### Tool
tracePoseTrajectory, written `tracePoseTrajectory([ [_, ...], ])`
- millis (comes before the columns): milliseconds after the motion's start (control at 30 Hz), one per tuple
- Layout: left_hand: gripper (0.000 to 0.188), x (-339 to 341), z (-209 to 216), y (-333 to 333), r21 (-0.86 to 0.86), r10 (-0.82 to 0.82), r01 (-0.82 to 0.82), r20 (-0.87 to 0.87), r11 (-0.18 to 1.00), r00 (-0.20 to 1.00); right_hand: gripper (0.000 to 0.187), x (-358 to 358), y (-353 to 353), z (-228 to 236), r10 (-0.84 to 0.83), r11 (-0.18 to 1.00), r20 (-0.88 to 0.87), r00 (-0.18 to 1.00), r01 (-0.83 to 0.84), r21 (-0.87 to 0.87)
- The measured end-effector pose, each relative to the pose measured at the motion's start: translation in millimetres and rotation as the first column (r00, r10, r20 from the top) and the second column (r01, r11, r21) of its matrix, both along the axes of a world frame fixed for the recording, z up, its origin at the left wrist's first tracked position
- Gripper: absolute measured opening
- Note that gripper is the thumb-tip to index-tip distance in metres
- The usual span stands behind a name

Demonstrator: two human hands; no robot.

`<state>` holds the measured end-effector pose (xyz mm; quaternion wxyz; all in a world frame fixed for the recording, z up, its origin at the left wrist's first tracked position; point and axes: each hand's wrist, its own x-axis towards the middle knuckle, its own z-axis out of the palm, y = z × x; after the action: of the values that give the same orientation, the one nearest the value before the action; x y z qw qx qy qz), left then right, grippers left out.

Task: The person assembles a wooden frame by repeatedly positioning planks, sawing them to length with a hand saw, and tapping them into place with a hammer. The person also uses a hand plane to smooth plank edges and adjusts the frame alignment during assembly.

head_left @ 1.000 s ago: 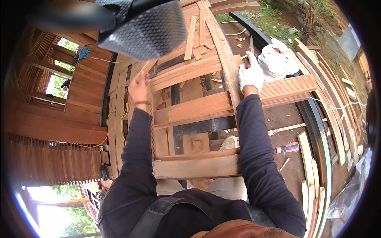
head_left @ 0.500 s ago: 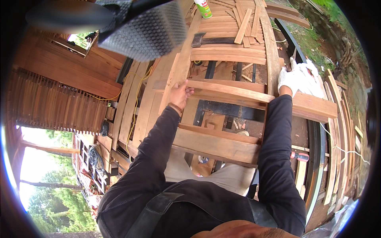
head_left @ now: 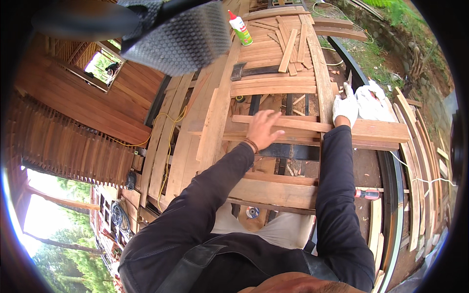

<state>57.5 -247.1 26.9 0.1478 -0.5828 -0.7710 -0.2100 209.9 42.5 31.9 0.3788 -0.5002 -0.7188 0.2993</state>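
Note:
My bare left hand (head_left: 264, 129), with its fingers spread, is over a thin wooden slat (head_left: 303, 125) and grips nothing. The slat crosses a wooden frame, its right part near the frame's right side rail (head_left: 322, 73). In a white glove, my right hand (head_left: 345, 109) is closed around a thin pointed tool (head_left: 349, 81) whose exact kind I cannot make out. That hand rests by the right rail, above the end of a thick grooved board (head_left: 381, 131). A white cloth or glove (head_left: 374, 101) lies just right of it.
A glue bottle (head_left: 240, 29) with a red cap stands at the far end. Near it lie a hammer-like tool (head_left: 254, 71) and loose strips (head_left: 289, 51). Dark metal beams (head_left: 293, 152) run below the gaps. A red-handled tool (head_left: 367, 194) lies at right; a yellow cord (head_left: 168, 141) at left.
My left hand has let go of the slat's left end and moved right over it, fingers spreading. That end now sits lower in view. My right hand still holds the pointed tool.

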Motion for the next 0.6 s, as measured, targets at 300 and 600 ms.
tracePoseTrajectory([
  [300, 0.046, -14.9, -17.0, 32.8, -0.189, -0.107, 0.169, 0.298, 0.967, 0.949, 0.057, -5.4, 12.7, -18.9, 0.029, 0.999, -0.079, 0.996, -0.030, -0.011],
  [600, 0.039, -29.5, 15.0, 53.1, -0.130, -0.082, 0.087, 0.038, 0.988, 0.996, 0.056, -11.2, 18.5, -25.5, 0.014, 0.998, -0.185, 0.983, -0.026, -0.063],
])
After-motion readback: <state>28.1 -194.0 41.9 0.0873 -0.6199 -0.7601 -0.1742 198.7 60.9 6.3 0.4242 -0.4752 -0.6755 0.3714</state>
